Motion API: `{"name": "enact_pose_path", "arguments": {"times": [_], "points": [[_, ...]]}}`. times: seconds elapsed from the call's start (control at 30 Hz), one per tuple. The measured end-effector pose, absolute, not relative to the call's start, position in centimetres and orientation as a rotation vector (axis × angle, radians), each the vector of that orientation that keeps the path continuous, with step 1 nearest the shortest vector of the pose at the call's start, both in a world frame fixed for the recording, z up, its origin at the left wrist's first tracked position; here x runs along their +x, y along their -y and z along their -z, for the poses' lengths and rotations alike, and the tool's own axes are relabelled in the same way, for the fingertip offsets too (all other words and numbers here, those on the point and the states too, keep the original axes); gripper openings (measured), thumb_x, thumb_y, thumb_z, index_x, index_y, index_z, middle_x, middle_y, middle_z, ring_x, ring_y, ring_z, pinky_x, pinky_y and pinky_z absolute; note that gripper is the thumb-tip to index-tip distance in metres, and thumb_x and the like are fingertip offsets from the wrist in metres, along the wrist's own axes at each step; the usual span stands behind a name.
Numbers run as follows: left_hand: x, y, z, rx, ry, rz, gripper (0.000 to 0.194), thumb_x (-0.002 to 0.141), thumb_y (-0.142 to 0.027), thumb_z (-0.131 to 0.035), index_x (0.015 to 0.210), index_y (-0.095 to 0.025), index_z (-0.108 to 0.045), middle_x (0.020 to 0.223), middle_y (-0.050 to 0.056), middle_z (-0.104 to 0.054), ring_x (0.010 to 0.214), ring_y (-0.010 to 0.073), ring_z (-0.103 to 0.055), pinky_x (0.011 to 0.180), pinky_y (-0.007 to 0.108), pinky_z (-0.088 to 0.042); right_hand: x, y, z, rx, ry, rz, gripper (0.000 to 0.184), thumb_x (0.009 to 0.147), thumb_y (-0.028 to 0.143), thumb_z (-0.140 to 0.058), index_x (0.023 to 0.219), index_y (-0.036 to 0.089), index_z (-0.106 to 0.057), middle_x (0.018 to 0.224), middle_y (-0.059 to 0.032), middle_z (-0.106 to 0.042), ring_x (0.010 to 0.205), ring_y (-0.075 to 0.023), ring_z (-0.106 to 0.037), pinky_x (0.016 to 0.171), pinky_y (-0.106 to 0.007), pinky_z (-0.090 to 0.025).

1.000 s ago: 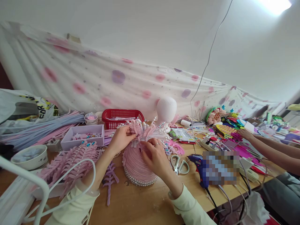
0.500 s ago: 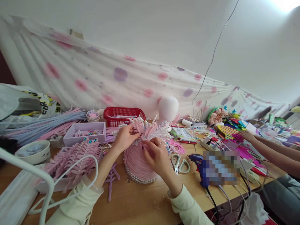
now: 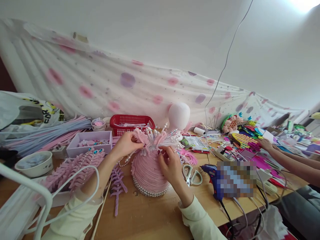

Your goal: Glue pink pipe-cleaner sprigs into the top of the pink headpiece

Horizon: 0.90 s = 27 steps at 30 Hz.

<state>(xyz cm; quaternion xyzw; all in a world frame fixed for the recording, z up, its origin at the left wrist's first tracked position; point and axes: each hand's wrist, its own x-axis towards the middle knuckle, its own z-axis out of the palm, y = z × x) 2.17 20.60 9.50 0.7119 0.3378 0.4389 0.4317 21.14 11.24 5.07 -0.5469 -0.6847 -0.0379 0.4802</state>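
Writing: plastic bag [image 3: 50, 111], far left, black-on-yellow-and-white print, reads like "FOR", rest cut off by folds. Printed packet [image 3: 197, 144] behind the scissors [image 3: 192, 175], text too small.

Pink dome [image 3: 150, 170], pearl-edged, upright on the tabletop [image 3: 147, 220], mid-view, between both hands. Left hand [image 3: 128, 145]: grip pinching a pink fuzzy plume [image 3: 141, 136] at dome's top left. Right hand [image 3: 171, 163]: fingers bent at dome's upper right; can't tell if grip holds anything.

Versus earlier frame: left hand moved outward with the plume, hands wider apart; thin pale stick [image 3: 101, 208] now shows beside left forearm.

Around: lilac fuzzy piece [image 3: 116, 196] left of dome, lilac box [image 3: 90, 143] with gems, red basket [image 3: 131, 123] and white foam head [image 3: 179, 116] behind. Blue glue gun [image 3: 214, 180] right of scissors; pixelated patch hides the area beside it. White tube [image 3: 47, 193] crosses in front of left forearm and sleeve. Another person's hand [image 3: 265, 145] far right, at magenta material [image 3: 253, 146].
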Motion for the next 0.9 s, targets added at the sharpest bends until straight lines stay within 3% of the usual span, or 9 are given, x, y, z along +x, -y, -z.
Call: {"name": "enact_pose_path", "arguments": {"times": [0.2,0.4,0.53,0.7,0.9], "points": [[1.4,-19.7,-10.6,1.882,-0.711,-0.955,0.012,0.059,-0.024,-0.072,0.069,-0.018,-0.068,0.068,-0.001,-0.071,0.066,0.0184,-0.066,0.063,0.027,-0.049,21.2,-11.9,-5.2,-1.316,1.672,0.062,0.035,0.087,0.013,-0.046,0.115,0.019,-0.066,0.092,-0.0063,-0.063,0.077,-0.0191,-0.06,0.07,-0.031,-0.045],[4.2,-19.1,-9.2,1.885,-0.814,-1.16,0.009,0.065,-0.024,-0.068,0.071,-0.018,-0.065,0.074,0.002,-0.073,0.071,0.0197,-0.068,0.065,0.028,-0.05,21.6,-12.5,-5.1,-1.257,1.676,0.042,0.042,0.085,0.007,-0.041,0.116,0.019,-0.068,0.091,-0.0066,-0.063,0.084,-0.0199,-0.061,0.077,-0.031,-0.046],[5.1,-19.1,-8.2,1.868,-0.895,-1.257,0.015,0.069,-0.026,-0.067,0.081,-0.017,-0.068,0.084,0.006,-0.077,0.08,0.0227,-0.071,0.074,0.033,-0.054,21.5,-12.6,-5.0,-1.278,1.654,0.071,0.04,0.085,0.007,-0.042,0.113,0.019,-0.067,0.089,-0.0056,-0.062,0.081,-0.0195,-0.06,0.074,-0.031,-0.045],[5.0,-19.2,-8.6,1.959,-1.0,-1.237,0.015,0.069,-0.024,-0.067,0.082,-0.017,-0.07,0.083,0.006,-0.078,0.077,0.0238,-0.072,0.071,0.033,-0.054,21.1,-12.1,-4.9,-1.259,1.6,0.087,0.033,0.085,0.011,-0.046,0.11,0.02,-0.064,0.09,-0.0035,-0.06,0.068,-0.0152,-0.056,0.064,-0.028,-0.043],[4.8,-19.7,-9.3,2.035,-0.978,-1.209,0.012,0.069,-0.024,-0.067,0.077,-0.017,-0.07,0.079,0.005,-0.077,0.074,0.0231,-0.071,0.065,0.031,-0.052,21.2,-11.8,-4.7,-1.209,1.686,0.093,0.023,0.084,0.015,-0.053,0.098,0.02,-0.07,0.095,-0.0068,-0.063,0.086,-0.0202,-0.061,0.076,-0.033,-0.047]]}}
